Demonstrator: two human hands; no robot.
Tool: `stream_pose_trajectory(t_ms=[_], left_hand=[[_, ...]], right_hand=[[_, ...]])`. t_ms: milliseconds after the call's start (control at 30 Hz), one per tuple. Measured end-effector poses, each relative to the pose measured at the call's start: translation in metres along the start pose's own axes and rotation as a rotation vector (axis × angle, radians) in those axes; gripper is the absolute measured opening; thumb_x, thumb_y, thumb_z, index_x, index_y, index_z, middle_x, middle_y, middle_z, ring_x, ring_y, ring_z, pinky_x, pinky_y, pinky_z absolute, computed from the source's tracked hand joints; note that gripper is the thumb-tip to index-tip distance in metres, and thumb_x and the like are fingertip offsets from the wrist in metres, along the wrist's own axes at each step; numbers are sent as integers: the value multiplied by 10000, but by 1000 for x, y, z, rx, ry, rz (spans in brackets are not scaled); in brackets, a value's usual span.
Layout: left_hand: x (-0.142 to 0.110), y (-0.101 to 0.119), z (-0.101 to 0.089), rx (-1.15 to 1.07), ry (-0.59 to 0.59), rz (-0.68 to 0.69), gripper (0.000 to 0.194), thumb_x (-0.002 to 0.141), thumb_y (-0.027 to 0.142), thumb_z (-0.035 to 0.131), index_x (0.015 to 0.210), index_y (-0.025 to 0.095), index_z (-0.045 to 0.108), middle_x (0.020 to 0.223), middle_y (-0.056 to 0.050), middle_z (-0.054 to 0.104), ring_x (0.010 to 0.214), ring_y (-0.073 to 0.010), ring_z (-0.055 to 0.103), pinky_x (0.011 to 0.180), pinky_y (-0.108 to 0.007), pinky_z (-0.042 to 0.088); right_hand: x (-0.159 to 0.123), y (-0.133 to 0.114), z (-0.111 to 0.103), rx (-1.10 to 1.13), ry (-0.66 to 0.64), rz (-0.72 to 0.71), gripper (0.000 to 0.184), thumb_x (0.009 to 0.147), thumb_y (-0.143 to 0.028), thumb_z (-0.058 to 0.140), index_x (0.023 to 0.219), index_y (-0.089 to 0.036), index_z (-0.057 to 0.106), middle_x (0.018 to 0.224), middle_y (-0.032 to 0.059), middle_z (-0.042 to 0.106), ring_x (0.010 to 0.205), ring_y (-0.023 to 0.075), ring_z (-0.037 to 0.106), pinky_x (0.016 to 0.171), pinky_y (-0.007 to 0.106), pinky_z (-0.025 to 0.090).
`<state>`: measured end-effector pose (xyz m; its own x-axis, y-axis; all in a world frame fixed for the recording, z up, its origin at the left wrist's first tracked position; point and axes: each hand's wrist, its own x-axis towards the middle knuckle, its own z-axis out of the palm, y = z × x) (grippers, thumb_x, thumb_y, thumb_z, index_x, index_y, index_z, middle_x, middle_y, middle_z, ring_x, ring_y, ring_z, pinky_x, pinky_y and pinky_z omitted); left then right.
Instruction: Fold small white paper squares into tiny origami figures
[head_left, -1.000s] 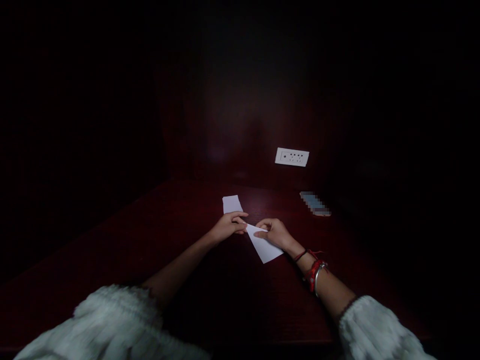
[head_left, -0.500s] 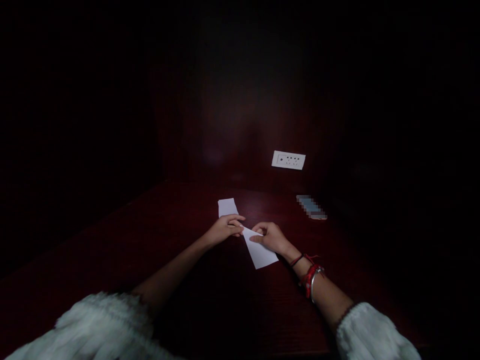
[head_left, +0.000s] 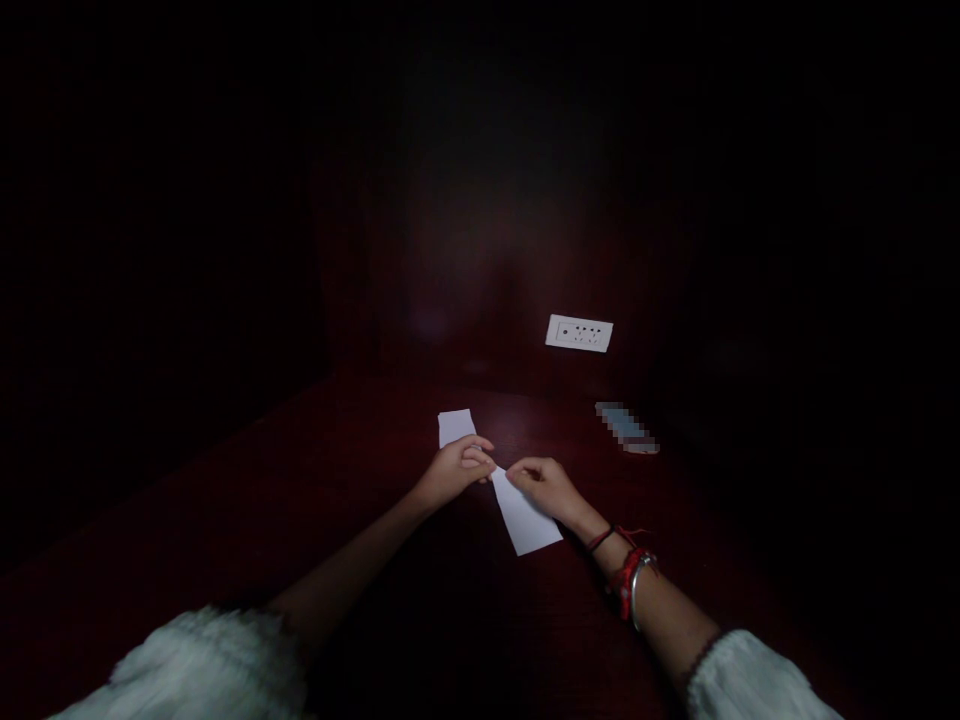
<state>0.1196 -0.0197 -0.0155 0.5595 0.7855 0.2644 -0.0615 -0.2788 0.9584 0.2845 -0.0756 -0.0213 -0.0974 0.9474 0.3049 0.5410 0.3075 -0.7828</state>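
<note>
A long white strip of paper (head_left: pixel 525 522) lies on a dark red wooden table (head_left: pixel 375 520), running from far left to near right. My left hand (head_left: pixel 457 468) rests on its middle with fingers curled, pinching the paper. Just to the right, my right hand (head_left: pixel 544 484) also pinches the strip at the same spot, fingertips almost meeting the left ones. The far end of the paper (head_left: pixel 454 425) sticks out beyond my left hand. Red cords and a metal bangle (head_left: pixel 628 570) circle my right wrist.
A phone (head_left: pixel 627 428) lies flat on the table at the back right. A white wall socket (head_left: pixel 578 333) sits on the dark panel behind the table. The room is very dim, and the surroundings are lost in darkness.
Both hands and the paper sit slightly lower in the picture as the view tilts. My fingertips have drawn closer together on the strip's middle.
</note>
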Motion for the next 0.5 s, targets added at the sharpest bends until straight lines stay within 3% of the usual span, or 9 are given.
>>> stream_pose_trajectory(t_ms=[233, 500], left_hand=[[-2, 2, 2, 43, 8, 26, 174, 628, 183, 573, 705, 146, 421, 628, 18, 552, 566, -93, 549, 541, -206, 418], [-6, 6, 2, 90, -19, 44, 168, 622, 174, 575, 692, 152, 423, 674, 19, 554, 578, -82, 544, 524, -179, 397]], right_hand=[[0, -1, 1, -56, 6, -25, 228, 713, -290, 440, 662, -117, 580, 549, -18, 480, 487, 60, 369, 446, 163, 279], [-4, -13, -2, -124, -6, -68, 160, 704, -230, 454, 762, -157, 584, 530, -36, 465, 467, 55, 364, 435, 153, 263]])
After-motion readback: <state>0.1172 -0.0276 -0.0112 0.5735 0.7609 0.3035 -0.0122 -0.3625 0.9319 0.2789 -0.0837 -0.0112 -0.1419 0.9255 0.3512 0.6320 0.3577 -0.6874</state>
